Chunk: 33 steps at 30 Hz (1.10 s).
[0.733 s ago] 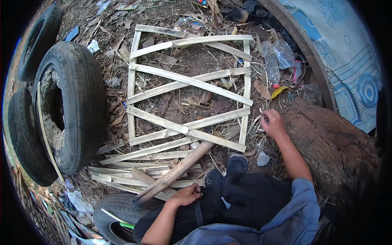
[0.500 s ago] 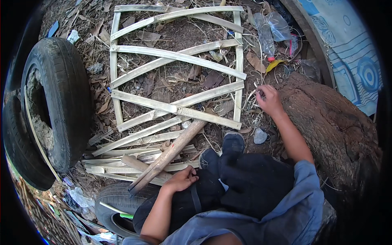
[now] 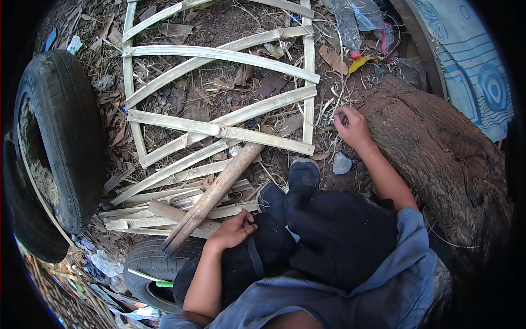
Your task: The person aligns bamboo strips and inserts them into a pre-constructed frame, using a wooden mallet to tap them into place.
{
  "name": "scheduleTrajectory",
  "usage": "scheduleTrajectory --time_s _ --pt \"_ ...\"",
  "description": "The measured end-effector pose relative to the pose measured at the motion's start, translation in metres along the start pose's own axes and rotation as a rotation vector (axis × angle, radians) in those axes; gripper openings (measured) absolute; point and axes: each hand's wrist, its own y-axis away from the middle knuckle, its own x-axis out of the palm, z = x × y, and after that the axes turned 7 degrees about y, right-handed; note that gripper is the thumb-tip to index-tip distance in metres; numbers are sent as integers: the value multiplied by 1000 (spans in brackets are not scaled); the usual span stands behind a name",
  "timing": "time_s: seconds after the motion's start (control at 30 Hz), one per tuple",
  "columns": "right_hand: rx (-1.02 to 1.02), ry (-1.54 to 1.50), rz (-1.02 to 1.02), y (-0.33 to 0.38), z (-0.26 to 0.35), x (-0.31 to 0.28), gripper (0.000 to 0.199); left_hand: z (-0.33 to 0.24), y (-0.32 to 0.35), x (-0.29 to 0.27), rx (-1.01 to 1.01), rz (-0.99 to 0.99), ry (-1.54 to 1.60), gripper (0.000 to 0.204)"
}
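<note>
Littered ground (image 3: 230, 26), bamboo lattice (image 3: 219, 54) left of your curled right hand (image 3: 352, 127), left hand (image 3: 233, 231) half-curled on thigh (image 3: 273, 241), contents unclear: likely a pause; any grasp calls for uncurling.

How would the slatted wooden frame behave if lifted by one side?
Probably light for its size: the frame is thin strips with wide gaps between. It may flex or twist, as they look slender. Rolling seems unlikely, since it lies flat.

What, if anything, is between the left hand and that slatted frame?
A pile of loose slats lies between the left hand and the slatted frame, with a thick pole slanting across it, its far end by the frame's near edge.
</note>
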Motion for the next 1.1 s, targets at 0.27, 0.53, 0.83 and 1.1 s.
scheduleTrajectory --time_s 0.27,0.53,0.83,1.1 --pt "-30 56 27 -2 -2 4 9 6 -4 4 13 -4 36 31" --pt "-103 -106 -175 -76 34 -5 9 -43 65 -26 344 -212 -146 28" --pt "-444 4 -54 -212 125 -29 10 -158 174 -359 636 -1670 -772 47" --pt "-526 52 -196 -401 237 4 18 -175 161 -393 285 -1612 -1103 86"
